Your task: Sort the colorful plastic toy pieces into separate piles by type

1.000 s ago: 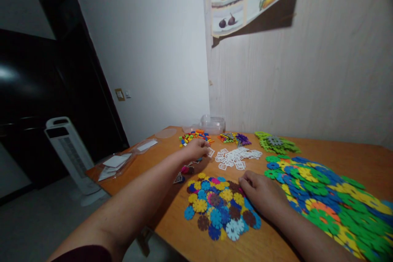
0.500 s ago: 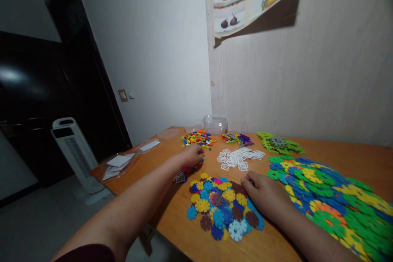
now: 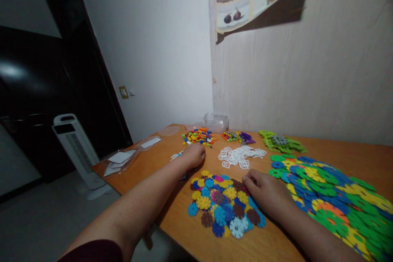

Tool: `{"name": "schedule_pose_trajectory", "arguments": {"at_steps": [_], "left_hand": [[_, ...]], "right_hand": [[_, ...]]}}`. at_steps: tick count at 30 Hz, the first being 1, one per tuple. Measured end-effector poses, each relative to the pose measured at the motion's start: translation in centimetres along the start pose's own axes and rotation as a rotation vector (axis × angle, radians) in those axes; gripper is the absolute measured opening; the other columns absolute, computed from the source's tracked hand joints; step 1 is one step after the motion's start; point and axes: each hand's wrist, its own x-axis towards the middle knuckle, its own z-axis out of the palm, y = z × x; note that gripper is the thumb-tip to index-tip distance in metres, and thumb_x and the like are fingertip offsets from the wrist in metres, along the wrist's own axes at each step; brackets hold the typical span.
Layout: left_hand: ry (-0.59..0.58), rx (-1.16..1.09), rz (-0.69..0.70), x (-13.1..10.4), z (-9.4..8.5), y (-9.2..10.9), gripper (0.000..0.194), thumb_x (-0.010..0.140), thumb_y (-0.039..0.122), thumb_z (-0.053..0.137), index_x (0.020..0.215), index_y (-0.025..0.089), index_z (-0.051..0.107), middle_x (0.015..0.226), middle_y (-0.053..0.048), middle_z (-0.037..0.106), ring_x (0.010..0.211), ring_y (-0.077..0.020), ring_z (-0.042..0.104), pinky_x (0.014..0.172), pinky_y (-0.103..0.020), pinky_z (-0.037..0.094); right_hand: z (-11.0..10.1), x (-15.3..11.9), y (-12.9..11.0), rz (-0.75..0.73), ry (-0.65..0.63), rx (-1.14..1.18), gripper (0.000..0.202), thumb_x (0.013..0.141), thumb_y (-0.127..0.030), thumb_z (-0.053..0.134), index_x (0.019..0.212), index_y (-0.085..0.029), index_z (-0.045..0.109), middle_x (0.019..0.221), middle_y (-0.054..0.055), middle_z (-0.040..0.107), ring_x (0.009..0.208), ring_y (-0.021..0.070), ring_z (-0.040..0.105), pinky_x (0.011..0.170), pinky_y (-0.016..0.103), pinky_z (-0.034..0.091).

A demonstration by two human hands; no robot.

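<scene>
My left hand (image 3: pixel 195 155) reaches over the table beyond the small disc pile, its fingers curled downward; what they hold, if anything, is hidden. Under and beside its wrist, parts of white lattice pieces (image 3: pixel 177 155) show. My right hand (image 3: pixel 258 185) rests at the right edge of the pile of small notched discs (image 3: pixel 218 204), fingers curled in, contents hidden. White lattice pieces (image 3: pixel 241 156) lie between and beyond my hands. Small colourful bricks (image 3: pixel 199 136) are heaped just past my left hand.
Large green, blue and yellow discs (image 3: pixel 331 200) cover the right of the wooden table (image 3: pixel 138 176). Toward the back are green pieces (image 3: pixel 281 141), purple pieces (image 3: pixel 246 138) and clear containers (image 3: pixel 215 122). Plastic packets (image 3: pixel 120 159) lie at the left edge.
The view has shifted slightly. My left hand has turned more palm-down, and its fingers have curled lower. White lattice pieces now show beyond its wrist. My right hand has stayed by the discs.
</scene>
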Motion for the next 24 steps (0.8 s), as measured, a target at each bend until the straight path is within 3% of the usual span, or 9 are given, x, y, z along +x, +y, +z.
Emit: {"name": "schedule_pose_trajectory", "arguments": {"at_steps": [4,7,9,12,14,17,20,24], "left_hand": [[0.075,-0.066,-0.056,-0.2,0.0,-0.3,0.022,0.087,0.024,0.049,0.08,0.017,0.069,0.088,-0.011,0.069,0.081,-0.0212,0.06,0.073,-0.028,0.041],[0.124,-0.246,-0.073,-0.9,-0.1,-0.2,0.019,0.086,0.025,0.051,0.08,0.016,0.067,0.084,-0.008,0.068,0.077,-0.0183,0.058,0.069,-0.026,0.04],[0.067,-0.498,-0.091,-1.8,-0.4,0.1,0.021,0.086,0.032,0.054,0.078,0.015,0.065,0.077,-0.005,0.066,0.07,-0.0154,0.056,0.065,-0.024,0.04],[-0.109,-0.899,-0.108,-3.0,-1.1,0.5,0.03,0.082,0.043,0.06,0.08,0.013,0.064,0.069,-0.002,0.062,0.06,-0.0111,0.052,0.059,-0.022,0.04],[-0.107,-1.02,-0.134,-3.3,-1.4,0.2,0.031,0.081,0.044,0.062,0.082,0.012,0.063,0.067,-0.001,0.061,0.057,-0.0094,0.05,0.057,-0.021,0.039],[0.09,-0.961,-0.241,-2.7,-1.2,-1.3,0.022,0.082,0.035,0.059,0.081,0.014,0.062,0.064,0.001,0.058,0.055,-0.0093,0.049,0.056,-0.021,0.038],[0.23,-0.711,-0.306,-1.4,-0.3,-3.5,0.009,0.08,0.021,0.056,0.077,0.014,0.062,0.066,0.001,0.058,0.061,-0.0114,0.052,0.058,-0.021,0.039],[0.143,-0.376,-0.237,-0.4,0.8,-5.3,0.013,0.076,0.013,0.057,0.083,0.015,0.067,0.082,-0.003,0.067,0.079,-0.0154,0.058,0.069,-0.023,0.042]], "right_hand": [[0.0,-0.1,0.0,0.001,-0.005,0.001,0.033,0.095,-0.043,0.04,0.077,-0.025,0.061,0.075,0.003,0.069,0.07,0.0185,0.062,0.055,0.028,0.022],[-0.1,-0.2,-0.1,0.006,-0.008,0.009,0.033,0.095,-0.043,0.04,0.077,-0.025,0.062,0.075,0.002,0.069,0.071,0.0186,0.062,0.055,0.028,0.022],[-0.2,-0.2,-0.1,0.012,-0.012,0.011,0.033,0.095,-0.043,0.04,0.077,-0.026,0.062,0.075,0.002,0.069,0.071,0.0187,0.062,0.055,0.028,0.022],[-0.2,-0.1,-0.1,0.011,-0.02,0.007,0.034,0.095,-0.044,0.04,0.077,-0.025,0.061,0.075,0.002,0.069,0.07,0.0185,0.062,0.055,0.028,0.022],[-0.1,0.0,-0.1,0.006,-0.02,-0.001,0.033,0.095,-0.044,0.04,0.077,-0.025,0.06,0.076,0.002,0.069,0.07,0.0186,0.062,0.055,0.028,0.022],[0.0,0.1,0.0,0.006,-0.027,-0.006,0.034,0.095,-0.044,0.038,0.077,-0.025,0.06,0.075,0.002,0.069,0.069,0.0188,0.061,0.055,0.029,0.022],[0.0,0.1,0.0,0.011,-0.039,0.0,0.035,0.095,-0.045,0.037,0.078,-0.026,0.061,0.077,0.003,0.069,0.072,0.0197,0.062,0.055,0.029,0.023],[0.1,0.2,0.1,0.004,-0.042,0.016,0.036,0.095,-0.046,0.038,0.079,-0.026,0.063,0.077,0.003,0.069,0.073,0.0201,0.063,0.056,0.029,0.024]]}}
